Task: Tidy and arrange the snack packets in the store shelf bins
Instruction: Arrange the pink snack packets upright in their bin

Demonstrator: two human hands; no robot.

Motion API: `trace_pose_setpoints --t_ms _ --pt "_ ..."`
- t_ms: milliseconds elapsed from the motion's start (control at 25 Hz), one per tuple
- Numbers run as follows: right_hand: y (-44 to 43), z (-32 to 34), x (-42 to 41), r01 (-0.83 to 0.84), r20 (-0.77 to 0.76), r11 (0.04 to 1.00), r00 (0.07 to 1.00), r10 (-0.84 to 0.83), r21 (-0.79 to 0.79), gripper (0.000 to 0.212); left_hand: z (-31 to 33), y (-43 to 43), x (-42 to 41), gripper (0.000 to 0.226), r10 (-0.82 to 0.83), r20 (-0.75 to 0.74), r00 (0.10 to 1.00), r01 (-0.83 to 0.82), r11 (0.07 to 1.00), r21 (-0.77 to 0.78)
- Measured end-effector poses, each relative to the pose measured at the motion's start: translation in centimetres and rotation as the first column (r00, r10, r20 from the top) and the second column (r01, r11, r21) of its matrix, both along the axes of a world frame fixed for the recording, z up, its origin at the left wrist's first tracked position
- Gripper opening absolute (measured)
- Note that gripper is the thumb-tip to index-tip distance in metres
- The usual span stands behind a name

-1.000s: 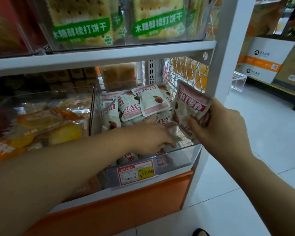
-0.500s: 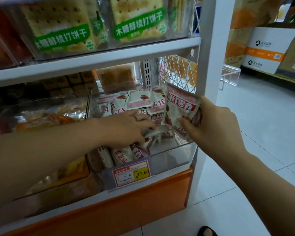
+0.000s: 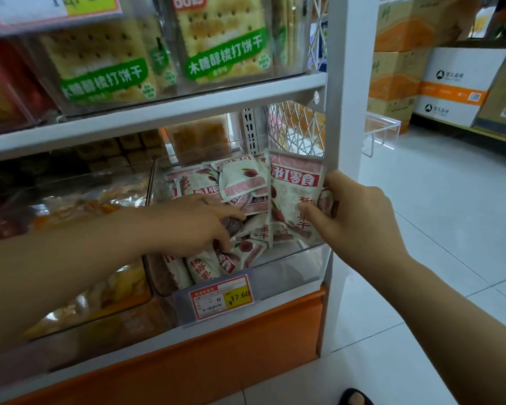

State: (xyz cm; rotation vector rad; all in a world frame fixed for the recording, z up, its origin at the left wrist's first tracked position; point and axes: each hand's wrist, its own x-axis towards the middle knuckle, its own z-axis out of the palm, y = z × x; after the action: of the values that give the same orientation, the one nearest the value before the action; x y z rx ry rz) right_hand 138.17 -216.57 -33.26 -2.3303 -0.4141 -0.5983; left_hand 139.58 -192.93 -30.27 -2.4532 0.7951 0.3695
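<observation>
The right hand [image 3: 357,217] pinches an upright snack packet [image 3: 292,194], thumb in front, fingers behind, at the right end of the clear bin [image 3: 289,267]. The left hand [image 3: 193,226] lies on the loose packets [image 3: 240,182] heaped inside, fingers bent; whether it grips any is unclear. Cracker packs [image 3: 225,45] stand on the shelf above.

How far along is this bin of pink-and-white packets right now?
Done: a few front packets stand upright in the clear plastic bin. In hand: the right hand grips pink-and-white snack packets upright at its right side; the left hand reaches into the pile. Left: the jumbled packets need lining up.
</observation>
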Motion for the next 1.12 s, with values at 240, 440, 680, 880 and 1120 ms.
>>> trace_pose_setpoints --t_ms 240,440,680,880,1120 --pt "0.2 -0.1 0.0 -0.051 -0.030 0.988 0.998 0.056 0.147 0.027 0.0 -2.2 -1.7 0.065 0.292 -0.334 0.896 -0.432 0.405 -0.806" --pt "0.3 0.1 -0.3 -0.102 -0.103 0.959 0.986 0.133 0.263 0.025 0.5 -5.6 -2.8 0.052 0.266 -0.414 0.870 -0.387 -0.150 -0.910" --pt "-0.6 0.8 -0.8 -0.101 -0.267 0.912 0.938 0.221 0.398 0.016 0.8 -5.4 -3.9 0.014 0.366 -0.370 0.854 -0.306 -0.223 -0.926" --pt "-1.9 0.6 -1.5 -0.065 -0.387 0.990 0.915 0.110 0.126 0.011 1.3 -2.9 -6.0 0.005 0.561 -0.347 0.752 -0.186 -0.324 -0.928" --pt "-0.8 0.5 -3.4 -0.045 -0.078 0.899 0.993 0.088 0.435 0.008 -0.8 -4.3 -6.7 0.014 0.451 -0.556 0.698 -0.285 -0.537 -0.794"
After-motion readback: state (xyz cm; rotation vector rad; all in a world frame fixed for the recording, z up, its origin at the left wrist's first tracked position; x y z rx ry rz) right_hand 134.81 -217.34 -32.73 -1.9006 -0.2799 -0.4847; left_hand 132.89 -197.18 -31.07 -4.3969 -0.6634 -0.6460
